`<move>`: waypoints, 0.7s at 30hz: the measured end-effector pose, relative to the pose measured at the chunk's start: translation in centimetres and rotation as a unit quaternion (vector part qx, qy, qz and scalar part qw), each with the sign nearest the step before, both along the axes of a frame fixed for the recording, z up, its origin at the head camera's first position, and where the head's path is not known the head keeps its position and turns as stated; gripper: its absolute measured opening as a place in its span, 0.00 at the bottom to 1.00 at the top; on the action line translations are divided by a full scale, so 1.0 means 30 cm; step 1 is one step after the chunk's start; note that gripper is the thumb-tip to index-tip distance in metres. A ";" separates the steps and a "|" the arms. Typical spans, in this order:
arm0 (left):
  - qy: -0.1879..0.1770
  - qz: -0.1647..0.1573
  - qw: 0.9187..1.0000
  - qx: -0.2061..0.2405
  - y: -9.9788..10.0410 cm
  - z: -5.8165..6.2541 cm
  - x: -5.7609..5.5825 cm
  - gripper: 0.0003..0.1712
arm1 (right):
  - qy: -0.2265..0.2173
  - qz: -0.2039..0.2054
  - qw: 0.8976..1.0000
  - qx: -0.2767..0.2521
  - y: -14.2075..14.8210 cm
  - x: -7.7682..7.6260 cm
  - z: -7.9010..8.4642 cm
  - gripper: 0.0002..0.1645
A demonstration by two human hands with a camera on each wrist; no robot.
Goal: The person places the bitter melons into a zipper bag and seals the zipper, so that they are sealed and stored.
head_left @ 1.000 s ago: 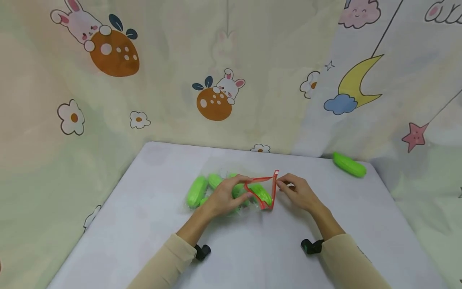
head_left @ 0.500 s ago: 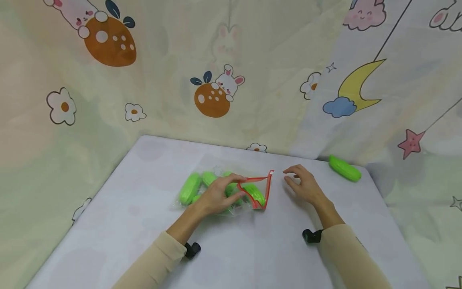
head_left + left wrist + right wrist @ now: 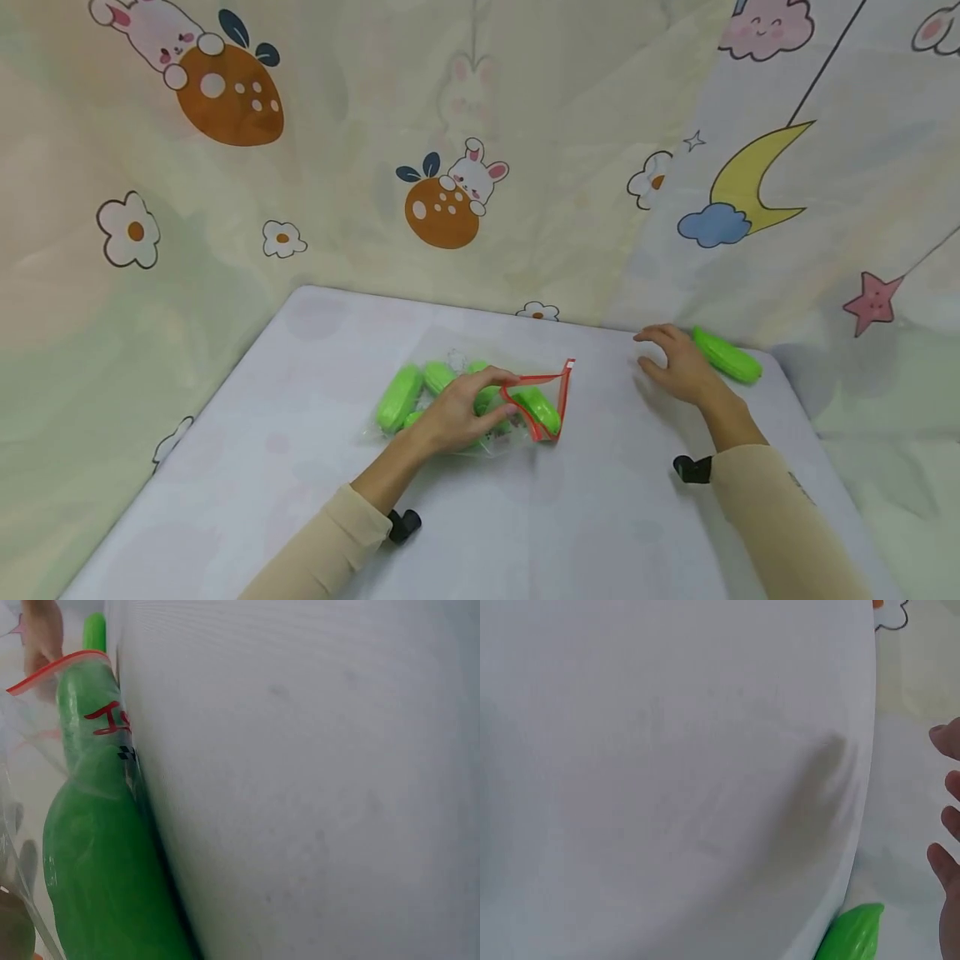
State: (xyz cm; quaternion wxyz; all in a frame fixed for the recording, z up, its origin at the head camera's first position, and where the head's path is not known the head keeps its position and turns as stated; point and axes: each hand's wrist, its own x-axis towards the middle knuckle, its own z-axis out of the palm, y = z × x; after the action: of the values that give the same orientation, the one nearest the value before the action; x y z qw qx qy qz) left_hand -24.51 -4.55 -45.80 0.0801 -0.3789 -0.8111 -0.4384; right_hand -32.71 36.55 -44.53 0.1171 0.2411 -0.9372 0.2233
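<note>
A clear zip bag with a red-edged mouth lies mid-table, holding several green cucumber-shaped vegetables. My left hand holds the bag by its mouth, fingers at the far rim and thumb at the near rim, so the mouth gapes to the right. One bagged piece sits just inside it. My right hand is above the table at the back right, fingers parted and holding nothing. Just right of it lies a loose green cucumber-shaped vegetable, also partly visible in the right wrist view.
A white cloth covers the table; its back edge meets a printed fabric backdrop. The loose vegetable lies near the back right corner. Black wrist cameras are strapped at both sleeves.
My right hand has left the bag's red edge and moved right, close to the loose vegetable. My left hand still holds the bag's mouth.
</note>
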 end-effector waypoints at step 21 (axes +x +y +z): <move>0.001 0.004 1.000 -0.004 0.000 0.011 -0.011 0.23 | -0.185 -0.205 0.957 0.093 0.271 0.048 0.023 0.51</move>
State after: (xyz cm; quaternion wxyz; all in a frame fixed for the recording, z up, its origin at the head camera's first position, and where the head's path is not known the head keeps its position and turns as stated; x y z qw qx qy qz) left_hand -24.82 -4.56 -45.48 0.0809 -0.3768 -0.8142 -0.4343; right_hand -31.27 44.67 -43.86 -0.0384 0.0085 -0.9884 0.1469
